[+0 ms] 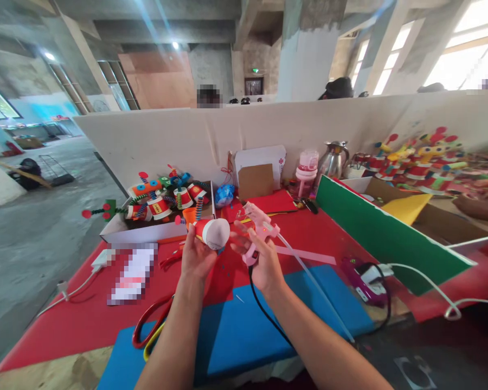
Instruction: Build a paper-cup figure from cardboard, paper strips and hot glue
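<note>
My left hand (197,260) is closed around a paper-cup toy (215,233), its pale round end turned toward my right side. An orange piece and a dark coiled strip stick out at the toy's far end. In my right hand (267,268) is a pink hot glue gun (258,230), gripped by its handle, with a small red light lit. Its nozzle points up and left, apart from the cup. A long translucent glue stick (309,276) runs out of its back, and a black cord hangs from the handle. Some right fingers are stretched toward the cup.
A white box (126,234) of similar cup toys stands at left. Red-handled scissors (146,325) lie partly under my left forearm on a blue mat (228,336). At right are a green-sided box (382,233), a purple power strip (364,281) and a person's arm (482,211).
</note>
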`<action>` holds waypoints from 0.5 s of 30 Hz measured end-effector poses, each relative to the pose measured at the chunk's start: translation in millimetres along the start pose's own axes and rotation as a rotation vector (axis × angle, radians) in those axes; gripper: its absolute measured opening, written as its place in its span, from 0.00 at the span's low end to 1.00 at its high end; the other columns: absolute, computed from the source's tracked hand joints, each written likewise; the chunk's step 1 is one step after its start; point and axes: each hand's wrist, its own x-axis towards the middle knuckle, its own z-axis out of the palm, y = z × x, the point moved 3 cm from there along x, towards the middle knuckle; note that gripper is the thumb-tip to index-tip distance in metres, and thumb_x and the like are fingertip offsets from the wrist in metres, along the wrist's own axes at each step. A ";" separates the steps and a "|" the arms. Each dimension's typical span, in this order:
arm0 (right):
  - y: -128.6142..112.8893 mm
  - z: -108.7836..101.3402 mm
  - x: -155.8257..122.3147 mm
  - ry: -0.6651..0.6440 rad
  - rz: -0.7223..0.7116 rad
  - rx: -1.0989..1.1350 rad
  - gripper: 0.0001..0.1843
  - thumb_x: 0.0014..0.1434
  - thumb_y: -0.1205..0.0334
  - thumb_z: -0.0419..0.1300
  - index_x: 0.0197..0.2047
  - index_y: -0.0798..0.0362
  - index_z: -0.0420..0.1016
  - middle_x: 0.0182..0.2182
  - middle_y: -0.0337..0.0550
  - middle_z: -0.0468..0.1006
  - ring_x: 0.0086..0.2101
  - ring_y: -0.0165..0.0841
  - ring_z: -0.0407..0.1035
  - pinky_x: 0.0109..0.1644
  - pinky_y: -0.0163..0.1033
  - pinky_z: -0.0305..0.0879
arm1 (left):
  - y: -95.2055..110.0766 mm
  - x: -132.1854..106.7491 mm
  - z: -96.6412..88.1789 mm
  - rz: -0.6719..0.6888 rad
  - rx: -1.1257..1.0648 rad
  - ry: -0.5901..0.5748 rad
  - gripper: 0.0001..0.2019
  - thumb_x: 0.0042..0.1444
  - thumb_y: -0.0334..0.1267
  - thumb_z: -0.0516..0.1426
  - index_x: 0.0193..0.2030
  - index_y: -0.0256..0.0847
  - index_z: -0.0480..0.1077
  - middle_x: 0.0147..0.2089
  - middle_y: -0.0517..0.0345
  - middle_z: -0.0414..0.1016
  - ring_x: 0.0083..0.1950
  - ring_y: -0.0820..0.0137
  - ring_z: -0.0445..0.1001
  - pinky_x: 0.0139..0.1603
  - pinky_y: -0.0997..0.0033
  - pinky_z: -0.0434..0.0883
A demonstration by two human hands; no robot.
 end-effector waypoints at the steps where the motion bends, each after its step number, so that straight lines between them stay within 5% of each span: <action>1: 1.8 -0.1 0.1 -0.009 0.021 0.000 0.19 0.43 0.53 0.70 0.38 0.52 0.78 0.39 0.46 0.82 0.35 0.36 0.75 0.30 0.36 0.68 | -0.5 0.2 -0.4 -0.005 0.000 -0.002 0.14 0.60 0.45 0.56 0.45 0.37 0.73 0.37 0.53 0.81 0.40 0.66 0.79 0.46 0.67 0.74; 7: -7.3 -20.7 5.1 0.074 -0.190 -0.271 0.18 0.48 0.50 0.68 0.39 0.52 0.80 0.34 0.43 0.81 0.35 0.33 0.73 0.35 0.35 0.69 | 2.5 1.2 -1.4 0.029 0.024 -0.004 0.18 0.58 0.50 0.56 0.48 0.40 0.73 0.40 0.53 0.81 0.45 0.64 0.79 0.48 0.65 0.74; 11: -17.1 -28.8 -5.3 -0.048 -0.173 -0.507 0.22 0.52 0.44 0.64 0.39 0.55 0.78 0.28 0.43 0.79 0.26 0.30 0.70 0.31 0.35 0.68 | 3.1 1.9 -2.6 0.039 0.021 0.002 0.15 0.56 0.49 0.59 0.44 0.42 0.74 0.39 0.55 0.82 0.44 0.64 0.79 0.48 0.64 0.74; 15: -16.4 -29.2 -21.2 -0.258 -0.133 -0.722 0.31 0.58 0.36 0.54 0.38 0.58 0.77 0.13 0.35 0.67 0.15 0.26 0.59 0.21 0.32 0.58 | 4.0 1.3 -0.7 0.053 0.006 -0.042 0.15 0.56 0.48 0.59 0.44 0.42 0.75 0.38 0.55 0.82 0.45 0.64 0.78 0.50 0.64 0.73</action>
